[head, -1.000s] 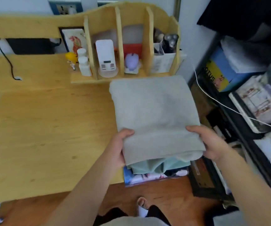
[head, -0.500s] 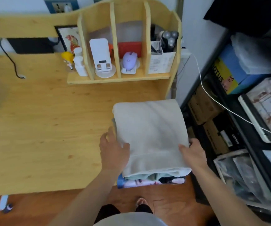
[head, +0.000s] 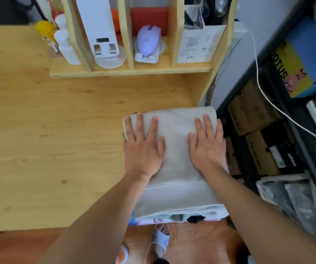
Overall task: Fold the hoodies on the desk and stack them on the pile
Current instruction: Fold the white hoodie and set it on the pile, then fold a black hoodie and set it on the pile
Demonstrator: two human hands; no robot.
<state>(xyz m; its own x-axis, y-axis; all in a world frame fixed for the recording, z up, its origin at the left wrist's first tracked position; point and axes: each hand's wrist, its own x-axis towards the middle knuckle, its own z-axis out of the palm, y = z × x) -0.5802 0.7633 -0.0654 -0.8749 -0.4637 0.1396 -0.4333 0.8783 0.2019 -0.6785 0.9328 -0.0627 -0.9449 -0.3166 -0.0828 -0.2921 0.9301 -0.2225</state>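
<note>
Beige folded hoodie point(head: 174, 195) atop pile at table's point(head: 58, 140) near right; left hand point(head: 143, 147), right hand point(head: 207, 147) pressing flat, fingers straight.

My left hand point(head: 143, 147) and right hand point(head: 206, 147) lie flat on the grey hoodie point(head: 176, 168), covering much of its top. Under it, the pile point(head: 180, 218) shows only as a thin strip of green and dark edges at the front; I can't tell how many garments it holds. The desk point(head: 48, 140) runs off the left edge. The white stand point(head: 102, 35) and the red item point(head: 149, 18) on the shelf are cut off at the top. The label print on the white box point(head: 197, 44) is too blurred to read.
</note>
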